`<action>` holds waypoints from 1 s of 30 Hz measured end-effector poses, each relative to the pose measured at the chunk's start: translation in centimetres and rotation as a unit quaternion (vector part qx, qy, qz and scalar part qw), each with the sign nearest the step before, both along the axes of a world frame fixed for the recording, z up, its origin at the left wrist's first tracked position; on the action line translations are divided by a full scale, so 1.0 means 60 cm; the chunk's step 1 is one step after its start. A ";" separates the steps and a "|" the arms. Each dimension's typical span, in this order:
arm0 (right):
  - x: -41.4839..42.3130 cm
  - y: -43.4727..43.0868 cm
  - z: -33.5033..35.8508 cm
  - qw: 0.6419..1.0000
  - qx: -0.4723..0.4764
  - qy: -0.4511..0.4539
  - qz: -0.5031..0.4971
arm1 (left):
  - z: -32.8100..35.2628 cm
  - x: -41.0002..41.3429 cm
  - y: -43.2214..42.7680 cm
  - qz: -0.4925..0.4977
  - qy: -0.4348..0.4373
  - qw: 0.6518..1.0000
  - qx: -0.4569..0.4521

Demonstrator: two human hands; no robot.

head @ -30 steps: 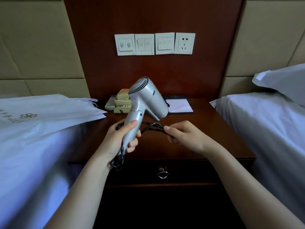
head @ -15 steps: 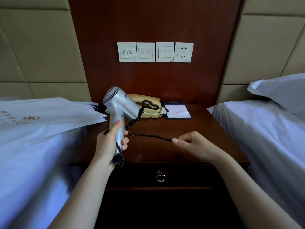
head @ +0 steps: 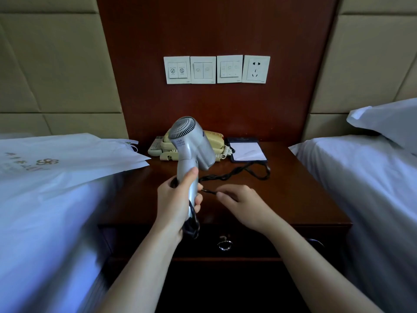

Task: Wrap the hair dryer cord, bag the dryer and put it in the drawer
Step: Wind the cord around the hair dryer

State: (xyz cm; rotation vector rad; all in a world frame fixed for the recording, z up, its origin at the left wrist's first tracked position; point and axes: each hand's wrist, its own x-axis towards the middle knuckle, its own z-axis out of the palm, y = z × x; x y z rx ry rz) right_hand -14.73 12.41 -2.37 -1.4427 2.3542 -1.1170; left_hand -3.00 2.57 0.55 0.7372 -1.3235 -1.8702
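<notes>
My left hand [head: 174, 201] grips the handle of a silver hair dryer [head: 191, 143], held upright over the dark wooden nightstand [head: 293, 199]. Its black twisted cord [head: 239, 173] runs from the handle's base, loops out to the right across the nightstand top and comes back to my right hand [head: 241, 203], which pinches it just right of the handle. A white bag [head: 67, 154] with a gold logo lies flat on the left bed. The drawer [head: 248, 242] with a metal ring pull [head: 224, 244] is shut below the hands.
A beige telephone [head: 214, 141], a remote [head: 155, 145] and a notepad [head: 247, 150] sit at the back of the nightstand. Switches and a socket [head: 256, 69] are on the wall panel. White beds flank both sides, with a pillow [head: 388, 120] on the right.
The dryer has swung back toward the middle and turned upright. My right hand has moved left, close to the handle, and the cord now loops out to the right over the nightstand.
</notes>
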 end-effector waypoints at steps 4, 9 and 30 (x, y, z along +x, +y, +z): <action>0.024 -0.024 0.003 0.991 -0.098 -0.082 0.042 | -0.001 -0.010 0.023 -0.025 0.012 1.000 0.011; 0.027 -0.034 0.008 0.963 -0.162 -0.214 0.024 | -0.004 -0.009 0.028 -0.057 0.014 0.998 -0.037; -0.063 0.041 0.030 0.922 -0.235 -0.206 -0.228 | -0.016 0.016 -0.086 0.121 0.008 0.992 -0.037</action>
